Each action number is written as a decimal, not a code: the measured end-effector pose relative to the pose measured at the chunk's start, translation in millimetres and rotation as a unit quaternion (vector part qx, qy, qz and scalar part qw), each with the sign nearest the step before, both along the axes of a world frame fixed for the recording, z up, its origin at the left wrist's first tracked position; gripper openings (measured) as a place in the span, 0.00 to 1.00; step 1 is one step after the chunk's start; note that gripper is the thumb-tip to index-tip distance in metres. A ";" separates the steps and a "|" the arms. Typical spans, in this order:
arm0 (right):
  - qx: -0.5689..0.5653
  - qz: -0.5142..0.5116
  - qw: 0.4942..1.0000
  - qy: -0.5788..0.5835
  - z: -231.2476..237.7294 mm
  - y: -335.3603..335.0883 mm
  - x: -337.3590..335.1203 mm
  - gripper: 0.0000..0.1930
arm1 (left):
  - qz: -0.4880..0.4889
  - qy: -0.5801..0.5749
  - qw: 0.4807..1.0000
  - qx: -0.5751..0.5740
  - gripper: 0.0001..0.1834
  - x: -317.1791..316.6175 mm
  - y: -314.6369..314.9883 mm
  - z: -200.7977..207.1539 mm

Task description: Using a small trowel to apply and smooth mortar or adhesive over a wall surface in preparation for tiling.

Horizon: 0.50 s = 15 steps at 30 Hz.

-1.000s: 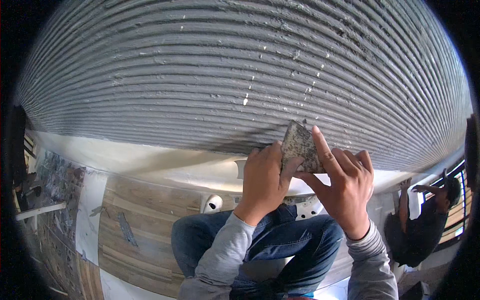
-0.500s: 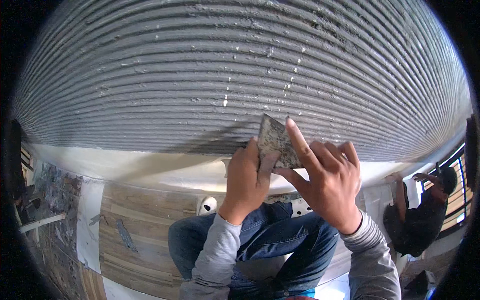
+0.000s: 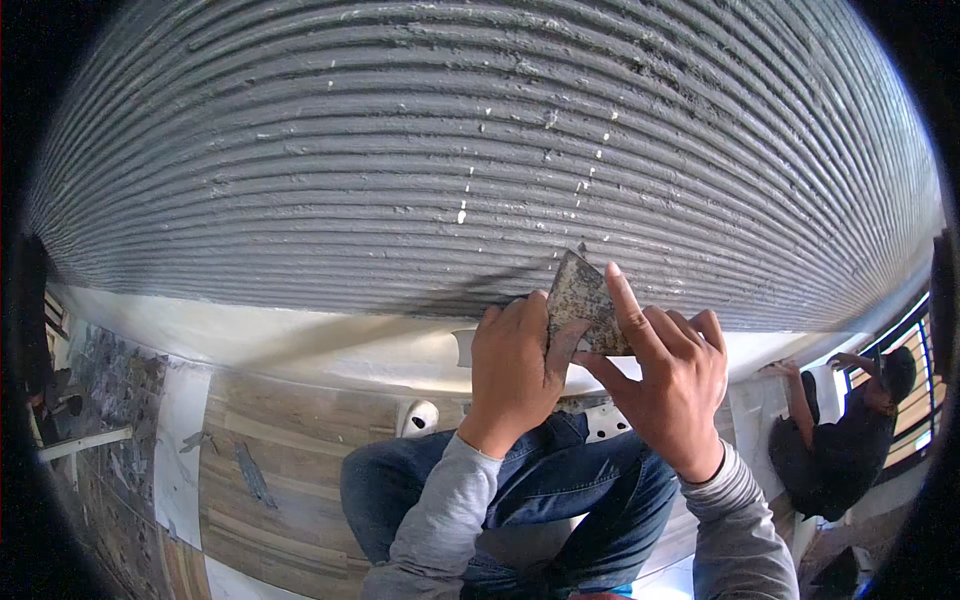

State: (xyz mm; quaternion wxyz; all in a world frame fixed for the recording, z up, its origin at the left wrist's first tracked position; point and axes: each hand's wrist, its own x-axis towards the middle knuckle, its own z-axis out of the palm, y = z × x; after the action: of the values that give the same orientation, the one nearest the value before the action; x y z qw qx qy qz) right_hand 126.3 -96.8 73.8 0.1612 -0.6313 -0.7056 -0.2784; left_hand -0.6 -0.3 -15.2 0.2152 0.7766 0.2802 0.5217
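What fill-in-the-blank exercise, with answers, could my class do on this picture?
1. Of the left hand and right hand, the ____ one extends its index finger upward.
2. The ridged wall beyond the speckled scraper blade is coloured ____.
3. The person's jeans are coloured ____.
4. The perforated clog is mainly ____.

Missing words: right; grey; blue; white.

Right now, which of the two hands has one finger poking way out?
The right hand: its index finger stretches forward alone beside the plate. On the left hand, the fingers bunch together.
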 end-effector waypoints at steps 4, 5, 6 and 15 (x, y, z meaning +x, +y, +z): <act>-0.001 0.018 1.000 0.003 1.5 2.9 2.6 0.49 | 0.019 0.002 1.000 0.015 0.16 -0.2 -1.8 4.0; 0.001 0.017 1.000 0.003 -0.6 2.8 3.8 0.49 | 0.022 -0.001 1.000 -0.005 0.15 -1.1 -2.8 3.3; 0.007 0.023 1.000 0.004 -4.5 4.0 6.1 0.49 | 0.025 -0.004 0.999 -0.023 0.15 -0.4 -2.7 2.4; 0.015 0.038 0.998 0.041 -15.7 7.8 8.5 0.45 | 0.041 0.022 0.998 0.047 0.10 -3.9 -2.8 0.7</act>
State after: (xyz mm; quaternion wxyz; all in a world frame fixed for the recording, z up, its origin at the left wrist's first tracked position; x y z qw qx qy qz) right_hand 134.9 -89.0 58.1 0.2103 -0.6126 -0.7174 -0.2566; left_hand -4.5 -3.2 -14.5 0.1507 0.7848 0.2916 0.5256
